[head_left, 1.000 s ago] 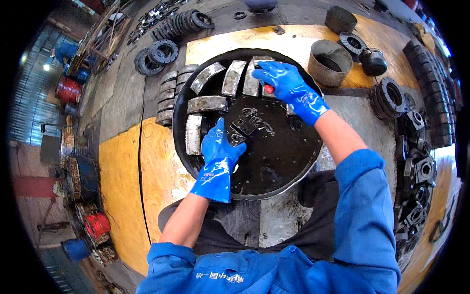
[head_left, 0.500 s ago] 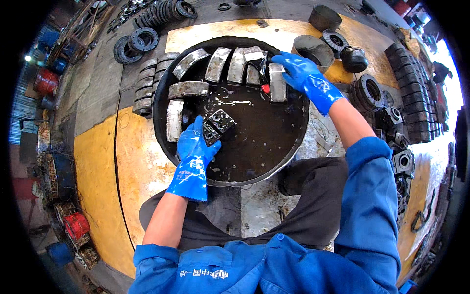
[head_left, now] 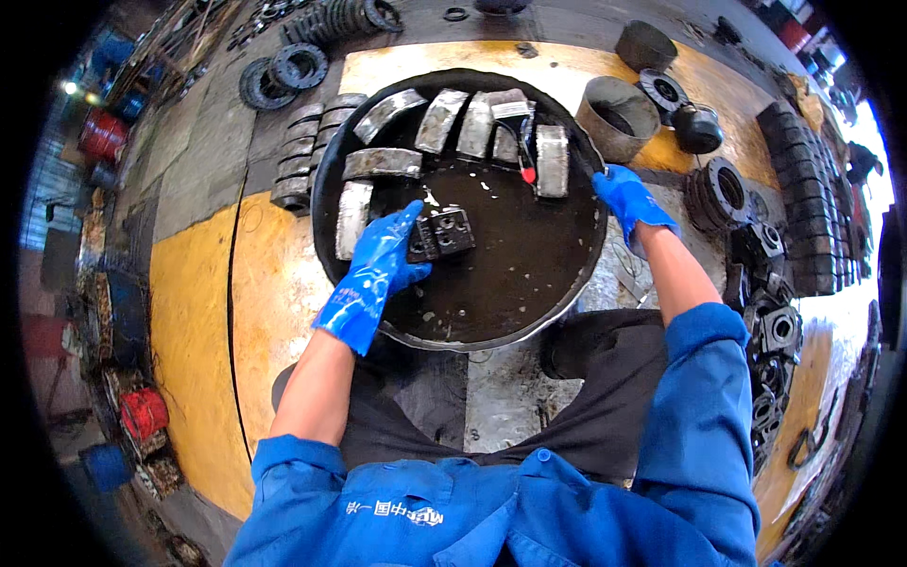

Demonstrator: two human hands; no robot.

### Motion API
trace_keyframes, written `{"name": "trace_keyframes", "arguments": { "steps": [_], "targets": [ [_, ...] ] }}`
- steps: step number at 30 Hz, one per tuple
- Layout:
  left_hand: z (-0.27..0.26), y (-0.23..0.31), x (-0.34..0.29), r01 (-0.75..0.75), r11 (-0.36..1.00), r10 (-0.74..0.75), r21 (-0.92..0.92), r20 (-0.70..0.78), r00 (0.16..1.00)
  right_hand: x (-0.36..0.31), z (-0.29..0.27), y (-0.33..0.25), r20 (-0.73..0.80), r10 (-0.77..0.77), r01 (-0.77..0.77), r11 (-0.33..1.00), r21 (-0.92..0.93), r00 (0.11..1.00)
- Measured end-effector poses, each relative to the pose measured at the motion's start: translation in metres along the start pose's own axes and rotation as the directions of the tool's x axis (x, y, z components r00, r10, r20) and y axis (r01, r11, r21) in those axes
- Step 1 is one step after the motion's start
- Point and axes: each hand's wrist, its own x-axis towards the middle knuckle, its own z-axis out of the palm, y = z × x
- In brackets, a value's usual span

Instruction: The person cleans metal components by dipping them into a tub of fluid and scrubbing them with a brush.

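Note:
A round black basin [head_left: 491,326] of dark oily liquid sits on the floor in front of me. My left hand [head_left: 378,269], in a blue glove, grips a dark metal block with round holes [head_left: 442,232] lying in the liquid. My right hand [head_left: 628,198], also gloved in blue, rests on the basin's right rim, fingers curled over the edge. Several curved grey metal pieces [head_left: 440,121] line the far and left inner side of the basin. A brush with a red handle [head_left: 525,163] lies among them near the far right.
A grey metal cylinder [head_left: 616,115] and a darker one [head_left: 646,44] stand beyond the basin. Stacked dark rings [head_left: 801,170] and square flanged parts [head_left: 775,331] crowd the right side. More rings [head_left: 283,71] lie at the upper left. The floor is yellow and grey.
My right hand left the curved pieces at the basin's far side and came to the right rim. My left hand stayed on the dark block. My view shifted, so the basin sits higher in the picture.

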Motion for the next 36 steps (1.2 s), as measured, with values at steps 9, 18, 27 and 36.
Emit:
{"name": "trace_keyframes", "arguments": {
  "steps": [9,18,27,36],
  "targets": [
    [0.009,-0.009,-0.008,-0.039,0.998,0.034,-0.043,-0.104,0.994,-0.052,-0.042,-0.058,-0.199,-0.14,0.106,0.979,-0.175,0.97],
    [0.021,-0.031,-0.016,-0.03,0.844,-0.097,-0.535,-0.208,0.973,-0.144,-0.085,-0.199,-0.549,-0.189,0.293,0.95,0.108,0.814],
    [0.028,-0.006,-0.024,-0.101,0.956,-0.027,-0.277,-0.423,0.906,-0.145,0.018,-0.224,0.082,-0.022,-0.051,0.615,0.787,0.996],
    [0.037,-0.003,-0.019,-0.137,0.978,0.021,-0.157,-0.579,0.815,-0.145,0.043,-0.237,0.407,-0.043,-0.34,0.472,0.813,0.912]
  ]
}}
